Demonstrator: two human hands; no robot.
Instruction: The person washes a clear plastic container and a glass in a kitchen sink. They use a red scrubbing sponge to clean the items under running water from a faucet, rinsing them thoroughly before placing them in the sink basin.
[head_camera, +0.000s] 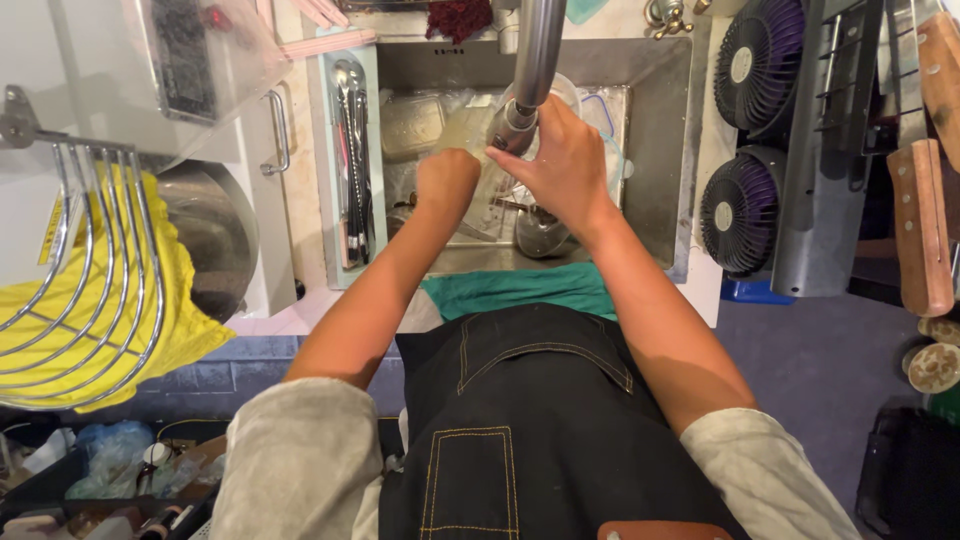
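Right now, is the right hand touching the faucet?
Touching. The head view shows the right hand with its fingers against the faucet near the spout end.

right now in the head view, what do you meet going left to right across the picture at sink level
wire rack over a yellow cloth → steel pot → tray of cutlery → left hand → right hand, both hands under the tap → two small fans → wooden-handled knife
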